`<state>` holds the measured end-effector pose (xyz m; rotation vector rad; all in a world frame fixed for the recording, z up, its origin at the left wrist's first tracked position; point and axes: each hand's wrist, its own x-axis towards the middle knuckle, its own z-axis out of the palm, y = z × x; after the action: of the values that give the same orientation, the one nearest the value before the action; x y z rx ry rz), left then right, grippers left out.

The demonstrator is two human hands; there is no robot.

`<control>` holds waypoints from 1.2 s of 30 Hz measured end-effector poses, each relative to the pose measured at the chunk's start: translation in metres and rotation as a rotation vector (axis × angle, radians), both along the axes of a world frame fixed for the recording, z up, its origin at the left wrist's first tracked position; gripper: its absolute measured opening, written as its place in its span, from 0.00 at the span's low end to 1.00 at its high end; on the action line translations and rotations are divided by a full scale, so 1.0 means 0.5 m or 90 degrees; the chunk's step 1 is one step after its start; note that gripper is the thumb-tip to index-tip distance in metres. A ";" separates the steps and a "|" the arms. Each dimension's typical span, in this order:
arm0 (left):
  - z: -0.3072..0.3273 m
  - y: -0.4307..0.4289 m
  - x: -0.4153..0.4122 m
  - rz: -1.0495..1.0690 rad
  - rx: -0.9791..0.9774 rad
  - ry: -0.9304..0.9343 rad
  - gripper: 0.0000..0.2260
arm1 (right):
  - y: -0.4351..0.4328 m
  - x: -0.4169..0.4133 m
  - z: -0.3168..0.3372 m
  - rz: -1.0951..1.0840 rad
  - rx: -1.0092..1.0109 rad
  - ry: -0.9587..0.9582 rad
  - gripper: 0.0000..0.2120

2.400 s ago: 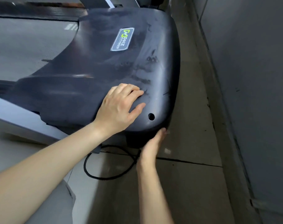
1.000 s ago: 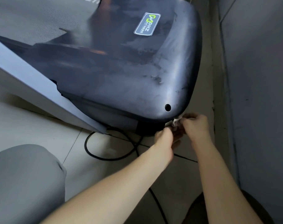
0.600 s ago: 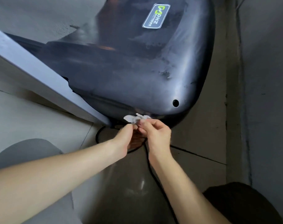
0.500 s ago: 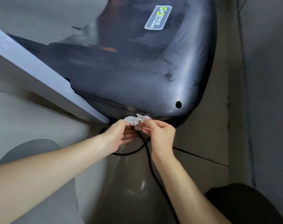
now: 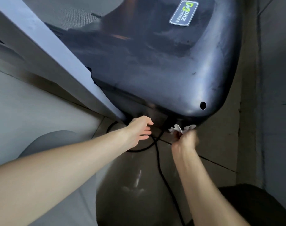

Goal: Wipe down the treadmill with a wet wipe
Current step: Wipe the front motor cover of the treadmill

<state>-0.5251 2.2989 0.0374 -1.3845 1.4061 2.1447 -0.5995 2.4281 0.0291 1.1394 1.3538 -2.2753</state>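
The treadmill's dark rounded motor cover (image 5: 163,66) fills the upper middle, streaked with damp smears and bearing a green-lettered logo plate (image 5: 183,13). My right hand (image 5: 185,139) grips a crumpled white wet wipe (image 5: 178,128) just under the cover's front lower edge. My left hand (image 5: 139,128) hovers to its left with fingers relaxed, holding nothing, near the dark underside of the cover.
A grey frame rail (image 5: 46,51) runs diagonally from upper left down to the cover's base. A black power cable (image 5: 160,165) loops on the tiled floor below the hands. A grey wall (image 5: 276,79) stands close on the right. My knees fill both lower corners.
Both hands pinched the wipe together half a second ago. Now my left hand has let go and moved left, while my right hand carried the wipe rightwards under the cover's edge.
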 end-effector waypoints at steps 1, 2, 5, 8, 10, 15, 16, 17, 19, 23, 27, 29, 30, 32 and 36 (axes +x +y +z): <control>0.001 -0.002 0.003 0.000 -0.007 -0.002 0.08 | -0.025 0.016 -0.007 -0.004 -0.025 -0.024 0.16; -0.002 -0.004 0.005 0.003 -0.015 -0.001 0.08 | -0.051 0.035 -0.009 0.005 -0.050 -0.047 0.16; -0.005 -0.009 0.020 0.007 -0.036 -0.007 0.08 | -0.112 0.086 -0.003 0.034 -0.093 -0.085 0.16; -0.003 -0.016 0.034 -0.037 -0.079 -0.012 0.09 | -0.107 0.080 0.013 0.027 -0.034 -0.098 0.14; 0.001 -0.016 0.046 -0.063 -0.100 -0.016 0.05 | -0.073 0.065 0.024 0.023 -0.006 -0.085 0.18; 0.022 0.033 0.038 -0.166 -0.002 0.103 0.04 | -0.027 0.050 0.055 0.013 0.011 -0.025 0.18; 0.027 0.045 0.035 -0.155 0.008 0.137 0.05 | -0.029 0.058 0.055 0.051 0.056 -0.030 0.15; 0.024 0.056 0.030 -0.125 0.020 0.156 0.05 | -0.030 0.068 0.057 0.098 0.095 -0.036 0.13; 0.024 0.074 0.022 -0.048 0.031 0.156 0.07 | -0.020 0.080 0.068 0.175 0.127 -0.038 0.06; 0.027 0.084 0.004 0.120 0.057 0.102 0.04 | 0.030 0.084 0.137 0.325 0.151 0.063 0.06; 0.062 0.098 -0.025 0.271 0.137 0.077 0.15 | 0.051 0.057 0.227 0.467 0.654 0.483 0.07; 0.087 0.106 -0.029 0.343 0.188 0.084 0.08 | 0.028 0.028 0.239 0.509 0.835 0.695 0.05; 0.096 0.108 -0.028 0.368 0.181 0.081 0.06 | 0.014 0.013 0.231 0.551 0.876 0.772 0.04; 0.099 0.091 -0.022 0.430 0.134 0.085 0.07 | -0.012 -0.006 0.200 0.587 0.925 0.866 0.03; 0.072 -0.012 0.001 0.581 0.128 0.142 0.05 | -0.025 -0.017 0.168 0.510 0.912 0.910 0.04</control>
<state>-0.5246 2.2927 0.0733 -1.9930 0.5881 2.9382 -0.6078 2.4155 0.1130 -1.2513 3.1286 -0.9924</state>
